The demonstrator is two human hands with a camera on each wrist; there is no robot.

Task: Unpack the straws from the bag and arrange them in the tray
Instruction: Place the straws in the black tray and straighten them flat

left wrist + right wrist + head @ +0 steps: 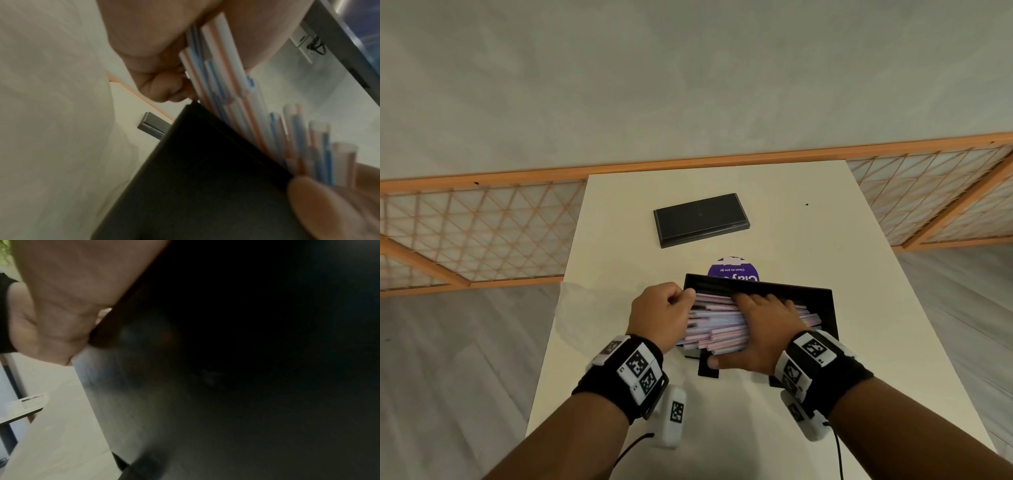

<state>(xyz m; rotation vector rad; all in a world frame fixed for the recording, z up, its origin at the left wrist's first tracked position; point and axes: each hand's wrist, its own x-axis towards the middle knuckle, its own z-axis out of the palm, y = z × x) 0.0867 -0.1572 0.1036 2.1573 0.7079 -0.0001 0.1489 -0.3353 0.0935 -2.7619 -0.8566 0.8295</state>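
Observation:
A black tray (827, 310) stands on the white table, filled with a pile of pink- and blue-striped straws (717, 323) lying crosswise. My left hand (681, 298) is curled at the straws' left ends, which stick out past the tray; in the left wrist view its fingers (162, 84) close on the straws (226, 81) above the tray wall (205, 178). My right hand (760, 322) lies flat on top of the pile, with the thumb down at the near side. The clear bag (585, 308) lies flat on the table left of the tray. The right wrist view is mostly dark.
A flat black lid (700, 219) lies farther back on the table, also seen as the lid (152, 127) beyond the tray. A round purple sticker (732, 269) shows just behind the tray. A wooden lattice screen (482, 233) stands beyond the table's far edge.

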